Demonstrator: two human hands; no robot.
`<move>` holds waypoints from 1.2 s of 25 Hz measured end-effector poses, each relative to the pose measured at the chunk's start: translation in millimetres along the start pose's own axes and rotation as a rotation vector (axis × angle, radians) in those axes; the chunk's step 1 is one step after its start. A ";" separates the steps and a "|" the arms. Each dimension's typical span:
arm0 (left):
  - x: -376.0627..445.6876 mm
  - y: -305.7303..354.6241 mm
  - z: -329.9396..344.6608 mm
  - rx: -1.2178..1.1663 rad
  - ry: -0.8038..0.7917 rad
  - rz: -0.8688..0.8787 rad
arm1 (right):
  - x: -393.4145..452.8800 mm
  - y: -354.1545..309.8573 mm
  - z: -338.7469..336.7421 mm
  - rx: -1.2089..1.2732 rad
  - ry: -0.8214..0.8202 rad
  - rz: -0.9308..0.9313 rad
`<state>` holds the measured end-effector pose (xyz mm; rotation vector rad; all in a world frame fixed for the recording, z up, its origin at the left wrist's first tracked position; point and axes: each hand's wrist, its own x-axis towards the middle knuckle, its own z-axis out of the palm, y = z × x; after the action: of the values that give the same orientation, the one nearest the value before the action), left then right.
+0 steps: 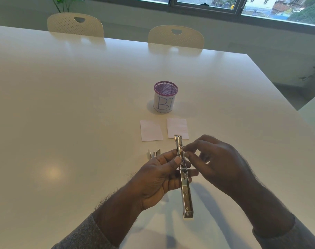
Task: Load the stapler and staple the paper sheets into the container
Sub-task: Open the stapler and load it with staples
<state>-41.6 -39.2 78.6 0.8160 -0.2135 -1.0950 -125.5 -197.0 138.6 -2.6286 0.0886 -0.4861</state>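
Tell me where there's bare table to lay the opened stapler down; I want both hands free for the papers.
The table is bare left of the container and staple strips, and also right of the right paper sheet. It is crowded down the middle: container, left paper sheet and right sheet, strips, then the left hand and right hand holding the stapler.

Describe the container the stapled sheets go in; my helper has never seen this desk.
On the large white table, look past the person's two hands to the two small paper sheets lying side by side. Just beyond them stands a mesh cup. It is the only upright thing there, with a purple rim and a white label bearing hand-drawn letters.
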 end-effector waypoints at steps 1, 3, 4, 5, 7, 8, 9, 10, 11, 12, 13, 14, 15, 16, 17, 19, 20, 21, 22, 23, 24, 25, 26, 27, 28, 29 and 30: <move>0.7 1.3 -1.0 -0.003 0.019 0.011 | -0.4 1.3 -1.5 0.072 0.000 0.070; 1.5 5.1 -3.4 -0.014 0.061 0.045 | -3.3 5.0 -5.7 0.247 -0.090 0.255; 1.9 7.2 -4.2 -0.018 0.080 0.065 | -6.6 6.4 -5.8 0.340 -0.199 0.336; 2.4 8.8 -4.8 -0.013 0.098 0.083 | -11.2 6.2 -4.2 0.436 -0.324 0.393; 3.5 10.5 -5.3 0.016 0.134 0.108 | -21.2 2.9 3.3 0.597 -0.466 0.448; 4.0 11.1 -5.4 0.025 0.149 0.116 | -25.1 1.8 7.0 0.629 -0.473 0.460; 4.4 11.1 -5.5 0.029 0.160 0.121 | -27.4 1.0 9.4 0.631 -0.468 0.465; 5.0 11.0 -5.6 0.031 0.170 0.124 | -28.3 1.1 10.7 0.629 -0.461 0.461; 5.4 10.6 -6.4 0.026 0.177 0.128 | -28.3 0.9 10.5 0.631 -0.450 0.452; 6.1 10.0 -7.2 0.015 0.184 0.136 | -28.5 1.6 10.2 0.630 -0.429 0.440; 6.8 9.4 -8.4 0.002 0.195 0.148 | -28.1 1.9 8.8 0.619 -0.398 0.437; 7.6 8.8 -9.7 -0.009 0.210 0.162 | -28.1 3.1 7.3 0.609 -0.362 0.439; 8.5 8.4 -11.2 -0.023 0.223 0.177 | -27.4 4.0 5.3 0.604 -0.314 0.446; 9.3 8.3 -12.6 -0.043 0.230 0.190 | -26.5 7.1 4.3 0.603 -0.255 0.446; 10.0 8.6 -13.8 -0.062 0.231 0.202 | -25.3 10.3 2.6 0.605 -0.187 0.446; 10.7 10.5 -16.5 -0.068 0.232 0.229 | -22.3 14.9 -1.1 0.665 -0.056 0.448; 11.0 11.6 -17.5 -0.056 0.231 0.242 | -21.2 16.1 -2.5 0.745 -0.002 0.442; 11.0 12.5 -18.5 -0.041 0.226 0.250 | -20.3 15.8 -3.2 0.827 0.033 0.439; 10.9 13.3 -19.1 -0.020 0.221 0.253 | -19.5 15.7 -2.9 0.882 0.053 0.431; 10.6 13.9 -19.3 0.007 0.215 0.252 | -18.6 14.8 -2.0 0.915 0.063 0.428; 10.3 14.2 -19.2 0.038 0.207 0.245 | -17.6 15.3 -0.2 0.937 0.071 0.422; 10.2 14.1 -18.8 0.071 0.197 0.236 | -16.2 15.2 1.5 0.952 0.080 0.423; 10.0 13.5 -18.4 0.100 0.184 0.228 | -14.7 14.8 2.9 0.954 0.080 0.416; 9.9 12.6 -17.9 0.126 0.170 0.220 | -13.0 14.3 4.4 0.935 0.077 0.406; 9.9 11.7 -17.7 0.151 0.158 0.210 | -11.4 14.8 6.5 0.903 0.073 0.397; 10.3 10.3 -17.4 0.180 0.149 0.195 | -9.7 15.3 9.2 0.882 0.071 0.397; 10.6 8.3 -17.4 0.218 0.142 0.179 | -7.7 16.0 12.6 0.882 0.063 0.403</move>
<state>-21.5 -38.1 69.7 1.0451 -0.2844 -0.8514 -128.0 -204.7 118.3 -1.6763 0.3316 -0.3513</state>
